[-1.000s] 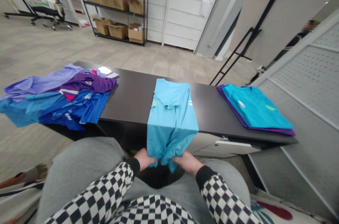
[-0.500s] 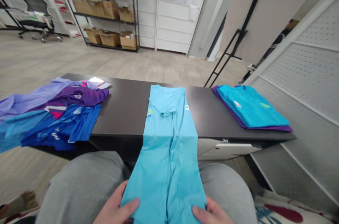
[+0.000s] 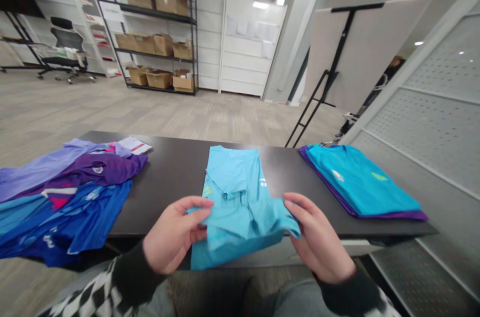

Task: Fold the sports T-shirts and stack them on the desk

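A light blue T-shirt [image 3: 234, 207] lies on the dark table [image 3: 176, 182], its far part flat and its near part doubled over. My left hand [image 3: 174, 233] pinches the shirt's near left edge between thumb and fingers. My right hand [image 3: 318, 237] grips the near right corner, just above the table's front edge. Both black cuffs with checkered sleeves show below the hands.
A loose pile of blue and purple shirts [image 3: 67, 197] lies at the table's left, with a white paper [image 3: 135, 145] behind it. A folded teal shirt stack [image 3: 360, 182] sits on the right. A perforated grey panel [image 3: 438, 122] stands to the right.
My hands have risen from my lap to above the table. The shirt's hanging lower part is now lifted and doubled over onto the table. My view has tilted upward.
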A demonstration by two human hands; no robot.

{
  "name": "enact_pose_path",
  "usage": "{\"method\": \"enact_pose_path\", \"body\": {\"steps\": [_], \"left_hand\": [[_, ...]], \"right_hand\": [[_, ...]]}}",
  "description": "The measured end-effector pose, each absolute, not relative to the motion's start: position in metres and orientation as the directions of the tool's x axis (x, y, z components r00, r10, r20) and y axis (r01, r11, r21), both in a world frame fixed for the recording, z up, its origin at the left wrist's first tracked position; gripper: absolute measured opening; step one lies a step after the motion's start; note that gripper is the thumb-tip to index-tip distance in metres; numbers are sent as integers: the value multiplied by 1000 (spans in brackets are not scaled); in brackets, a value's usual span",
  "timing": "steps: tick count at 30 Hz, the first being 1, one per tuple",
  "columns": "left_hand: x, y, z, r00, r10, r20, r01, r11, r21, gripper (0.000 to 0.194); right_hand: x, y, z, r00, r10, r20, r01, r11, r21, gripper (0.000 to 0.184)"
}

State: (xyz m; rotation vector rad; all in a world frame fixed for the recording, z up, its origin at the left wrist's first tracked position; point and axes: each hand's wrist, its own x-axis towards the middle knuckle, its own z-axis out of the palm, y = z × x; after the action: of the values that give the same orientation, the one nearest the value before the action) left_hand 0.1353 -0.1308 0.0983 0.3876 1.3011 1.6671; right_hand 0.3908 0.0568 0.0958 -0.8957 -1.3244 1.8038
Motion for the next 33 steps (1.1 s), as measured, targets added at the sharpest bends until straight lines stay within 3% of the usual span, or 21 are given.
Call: {"method": "enact_pose_path", "body": {"steps": [3,8,16,23,29,31,33], "left_hand": [[98,-62,105,-535,798,-277,-504,-39,863,31],[52,1,89,-586,727,-358,-527,-6,850,15],[10,43,84,-522,782,-340,-562,-16,827,19],[-17,63,76,-465,740,-487,-697,34,716,37],[-11,59,73,-578,777,-250,-639,-239,731,64],[-12,65,70,-607,785,-121,-587,-341,734,63],[-16,71,67,-670,743,-4,-418,-373,828,50]], "right_hand": [[332,117,95,-500,855,-137,-260,-299,-918,28],[287,179,66,-478,827,-294,-218,-436,-873,17],[264,219,73,-512,805,-300,-290,-491,-822,24],[242,256,68,-553,701,-451,-221,-645,-732,15],[246,248,62,-530,809,-252,-373,-490,-788,69],[243,250,62,-547,822,-159,-416,-432,-800,73],[239,256,60,-540,840,-59,-429,-334,-839,62]]}}
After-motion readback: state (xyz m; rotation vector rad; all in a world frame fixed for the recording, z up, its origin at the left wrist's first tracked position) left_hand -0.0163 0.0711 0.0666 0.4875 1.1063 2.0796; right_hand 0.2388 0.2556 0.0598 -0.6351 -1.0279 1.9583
